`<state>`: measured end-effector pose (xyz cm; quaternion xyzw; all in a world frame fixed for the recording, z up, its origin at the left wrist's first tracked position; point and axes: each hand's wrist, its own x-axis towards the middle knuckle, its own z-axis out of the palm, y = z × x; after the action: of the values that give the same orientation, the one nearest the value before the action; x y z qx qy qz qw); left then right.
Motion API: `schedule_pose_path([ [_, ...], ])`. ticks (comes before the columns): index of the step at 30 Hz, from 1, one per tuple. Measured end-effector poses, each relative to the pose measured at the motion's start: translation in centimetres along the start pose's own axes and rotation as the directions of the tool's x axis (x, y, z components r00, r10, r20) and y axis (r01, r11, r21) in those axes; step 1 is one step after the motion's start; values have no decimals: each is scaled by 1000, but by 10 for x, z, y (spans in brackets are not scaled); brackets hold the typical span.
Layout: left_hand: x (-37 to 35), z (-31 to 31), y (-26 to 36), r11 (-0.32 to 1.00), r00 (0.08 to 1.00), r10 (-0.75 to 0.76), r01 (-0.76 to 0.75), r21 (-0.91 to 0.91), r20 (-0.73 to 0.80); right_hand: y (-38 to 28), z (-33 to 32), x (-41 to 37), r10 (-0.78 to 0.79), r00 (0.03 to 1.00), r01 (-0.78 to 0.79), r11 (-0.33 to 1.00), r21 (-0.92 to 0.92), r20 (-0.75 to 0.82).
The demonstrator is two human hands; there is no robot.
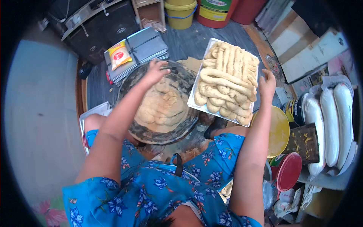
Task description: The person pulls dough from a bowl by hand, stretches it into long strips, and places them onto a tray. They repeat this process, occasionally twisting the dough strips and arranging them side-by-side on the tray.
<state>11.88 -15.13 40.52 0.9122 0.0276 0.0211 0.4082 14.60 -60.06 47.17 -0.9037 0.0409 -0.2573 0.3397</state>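
Note:
My left hand point(155, 72) is over the far part of a wide dark basin point(126, 87), its fingers apart and nothing in them. A large beige mass of dough point(160, 106) lies in that basin. To the right, a white tray point(195, 96) bears a heap of thick dough ropes point(228, 81), some straight, some folded into loops. My right hand point(267, 84) is beside the tray's right edge with its fingers spread and slightly bent; whether a fingertip touches the tray is hard to see.
Past the basin, a yellow packet point(119, 55) lies on strapped grey sheets point(147, 42). A yellow bucket point(180, 15) and a red bucket point(214, 13) stand at the back. Near my right arm are a yellow tub point(278, 132), a red-lidded bucket point(290, 172) and long white wrapped bundles point(329, 125).

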Motion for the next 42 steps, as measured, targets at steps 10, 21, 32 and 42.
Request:
schedule_pose_path([
  [10, -44, -143, -119, 938, 997, -44, 62, 340, -61, -178, 97, -79, -648, 726, 626, 761, 168, 231],
  [21, -43, -156, -144, 967, 918, -67, -37, 254, 392, -97, 301, -274, -95, 594, 109, 993, 37, 799],
  [32, -39, -171, -185, 967, 864, -174, 60, 246, 473, -58, 363, -374, 370, 638, -375, 915, -147, 676],
  [42, -31, -168, -200, 983, 875, -136, 61, 174, 464, -93, 391, -356, 414, 651, -150, 892, -427, 637],
])
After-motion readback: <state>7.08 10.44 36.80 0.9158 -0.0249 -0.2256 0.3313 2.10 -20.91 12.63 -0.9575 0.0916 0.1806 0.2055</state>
